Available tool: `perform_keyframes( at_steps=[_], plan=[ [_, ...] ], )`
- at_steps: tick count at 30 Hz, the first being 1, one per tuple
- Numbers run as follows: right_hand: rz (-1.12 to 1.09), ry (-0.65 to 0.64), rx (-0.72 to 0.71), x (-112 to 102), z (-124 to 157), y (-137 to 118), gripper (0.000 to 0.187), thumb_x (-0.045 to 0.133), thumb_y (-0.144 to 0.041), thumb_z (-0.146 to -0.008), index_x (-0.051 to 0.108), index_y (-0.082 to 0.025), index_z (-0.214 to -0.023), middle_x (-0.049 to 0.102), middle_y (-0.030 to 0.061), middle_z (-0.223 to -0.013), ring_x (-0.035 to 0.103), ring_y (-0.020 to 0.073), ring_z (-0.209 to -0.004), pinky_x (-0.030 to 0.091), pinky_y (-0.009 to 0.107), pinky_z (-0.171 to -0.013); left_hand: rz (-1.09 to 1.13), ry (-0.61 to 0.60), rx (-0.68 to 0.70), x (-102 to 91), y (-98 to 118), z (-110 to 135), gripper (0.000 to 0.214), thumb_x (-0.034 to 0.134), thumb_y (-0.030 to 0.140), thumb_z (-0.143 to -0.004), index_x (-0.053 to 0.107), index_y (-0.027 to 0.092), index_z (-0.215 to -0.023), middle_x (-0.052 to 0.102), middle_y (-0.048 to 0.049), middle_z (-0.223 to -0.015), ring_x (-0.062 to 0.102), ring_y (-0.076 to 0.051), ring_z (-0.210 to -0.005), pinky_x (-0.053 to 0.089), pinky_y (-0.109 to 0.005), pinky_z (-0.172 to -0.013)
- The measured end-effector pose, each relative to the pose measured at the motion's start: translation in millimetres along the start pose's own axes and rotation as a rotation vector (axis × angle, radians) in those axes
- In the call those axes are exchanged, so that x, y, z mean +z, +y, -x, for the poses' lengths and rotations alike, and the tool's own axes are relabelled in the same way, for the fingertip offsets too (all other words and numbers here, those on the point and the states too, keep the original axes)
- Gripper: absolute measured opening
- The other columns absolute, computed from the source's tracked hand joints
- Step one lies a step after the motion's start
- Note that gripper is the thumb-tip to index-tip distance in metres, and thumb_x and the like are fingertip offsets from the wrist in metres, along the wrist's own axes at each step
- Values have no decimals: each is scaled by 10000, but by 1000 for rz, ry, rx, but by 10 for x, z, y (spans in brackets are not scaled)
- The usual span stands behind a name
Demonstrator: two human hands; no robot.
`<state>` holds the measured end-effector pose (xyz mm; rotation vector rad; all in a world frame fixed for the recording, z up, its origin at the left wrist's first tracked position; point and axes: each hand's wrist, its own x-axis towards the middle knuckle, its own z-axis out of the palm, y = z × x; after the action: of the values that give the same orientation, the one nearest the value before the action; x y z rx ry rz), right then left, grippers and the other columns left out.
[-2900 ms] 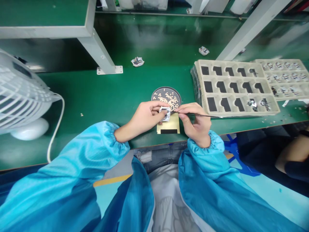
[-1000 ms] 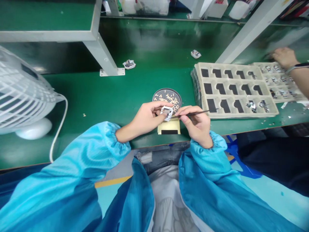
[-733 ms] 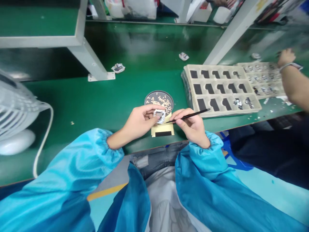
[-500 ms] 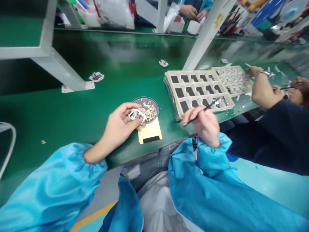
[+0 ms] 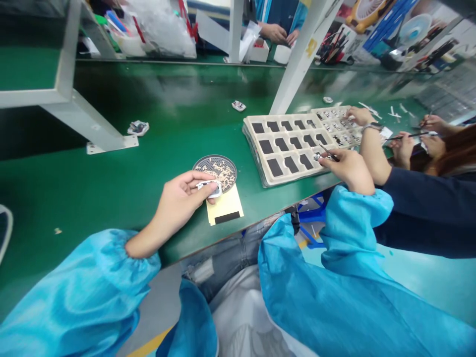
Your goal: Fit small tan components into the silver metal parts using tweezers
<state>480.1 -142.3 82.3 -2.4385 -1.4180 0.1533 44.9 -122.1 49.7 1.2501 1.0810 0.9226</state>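
My left hand (image 5: 188, 193) pinches a small white plastic housing (image 5: 214, 187) with dark and metallic parts inside. It is held above the near edge of a round dark dish (image 5: 198, 162) of tiny beige pieces. Under the dish's near side lies a yellow pad (image 5: 225, 203) with a black strip (image 5: 227, 217). My right hand (image 5: 349, 166) grips a thin dark tool, apparently tweezers (image 5: 330, 154), its tip at the front right compartments of a cream compartment tray (image 5: 265, 184). Several compartments hold black pieces (image 5: 275, 167); small shiny parts (image 5: 317, 156) lie near the tip.
A co-worker's hand (image 5: 361, 116) reaches over a second tray (image 5: 345, 113) at the right. Farther right, another person's hands (image 5: 403, 146) hold a thin tool. White posts (image 5: 293, 69) rise from the bench. Loose white housings (image 5: 138, 128) lie on the green surface.
My right hand has moved right with the tool, from the tray's front edge to its front right compartments. My left hand keeps the housing by the dish. The co-worker's hand is now over the second tray.
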Motion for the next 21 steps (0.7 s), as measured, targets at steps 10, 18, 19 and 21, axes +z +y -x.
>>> perform_keyframes(
  at_steps=[10, 18, 19, 21],
  plan=[
    [-382, 210, -292, -38, 394, -497, 250, 751, -351, -937, 768, -212, -1143, 790, 120, -1127, 717, 253, -966, 538, 400, -901, 151, -9, -45, 30, -25, 8, 386, 784, 517, -862, 779, 149, -981, 729, -52, -744, 640, -124, -544, 320, -192, -410],
    [-983, -426, -427, 576, 1227, -1408, 270, 883, -426, -815, 783, -224, -963, 802, 47, -913, 750, 204, -826, 623, 337, -752, 230, -62, 1, -23, -91, -31, 358, 775, 378, -829, 809, 120, -1074, 784, -107, -896, 710, -174, -667, 445, -222, -473],
    [-1026, -451, -429, 657, 1266, -1486, 270, 894, -429, -802, 782, -221, -932, 799, 51, -915, 748, 208, -843, 621, 336, -753, 222, -63, 15, -30, -98, -29, 359, 775, 360, -826, 812, 118, -1088, 790, -105, -913, 686, -154, -644, 464, -226, -490],
    [-1109, -437, -422, 806, 1300, -1593, 269, 918, -424, -771, 782, -217, -875, 793, 56, -948, 737, 208, -882, 612, 331, -769, 195, -72, 49, -38, -105, -21, 371, 770, 338, -830, 813, 115, -1123, 801, -104, -937, 630, -118, -586, 484, -234, -512]
  ],
)
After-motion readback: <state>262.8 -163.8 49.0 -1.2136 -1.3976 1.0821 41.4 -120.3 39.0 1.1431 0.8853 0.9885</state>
